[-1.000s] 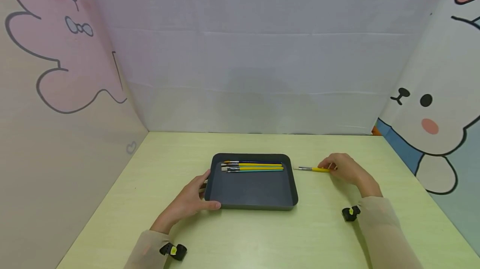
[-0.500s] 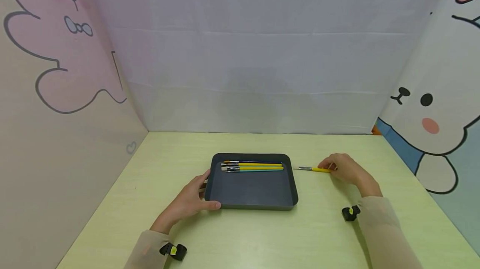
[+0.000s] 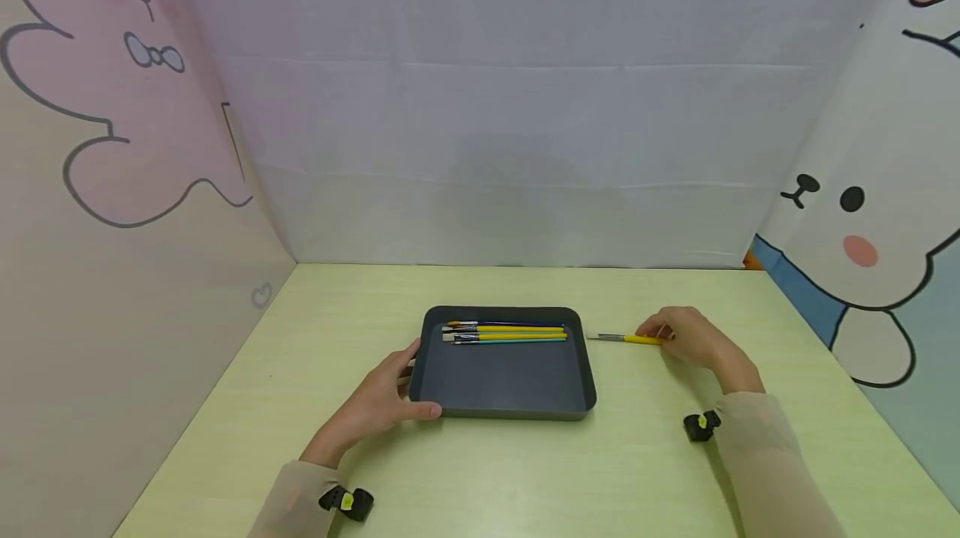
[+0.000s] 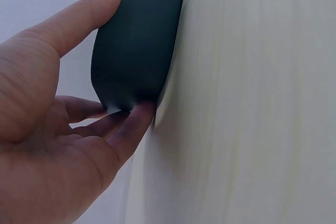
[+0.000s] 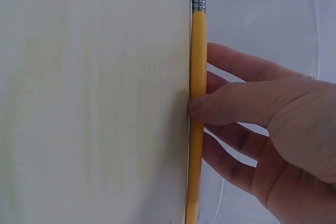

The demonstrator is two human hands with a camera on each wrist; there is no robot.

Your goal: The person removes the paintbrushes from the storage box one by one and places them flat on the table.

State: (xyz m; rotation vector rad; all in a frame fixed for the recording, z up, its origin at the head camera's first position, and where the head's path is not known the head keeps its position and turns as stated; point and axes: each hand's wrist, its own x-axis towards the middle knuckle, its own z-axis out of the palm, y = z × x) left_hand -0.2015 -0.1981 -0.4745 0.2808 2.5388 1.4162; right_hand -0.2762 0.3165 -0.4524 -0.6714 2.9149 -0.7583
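A dark grey rectangular tray (image 3: 502,380) stands on the table. My left hand (image 3: 375,399) grips its near left corner, the thumb on the front edge and the fingers against the left side. Several paintbrushes (image 3: 517,328) lie side by side along the tray's far half, bristles to the left. Right of the tray, my right hand (image 3: 693,345) pinches a yellow-handled paintbrush (image 5: 198,51) between thumb and fingers. That brush lies level at the table surface, its silver ferrule and pale bristles aimed at the tray's right rim. In the right wrist view its bristle end is cut off.
The pale yellow-green table (image 3: 510,480) runs back to a white sheet (image 3: 517,221). Cartoon-printed panels stand at the left (image 3: 150,313) and right (image 3: 900,313) sides. A small black device (image 3: 348,503) sits on each wrist.
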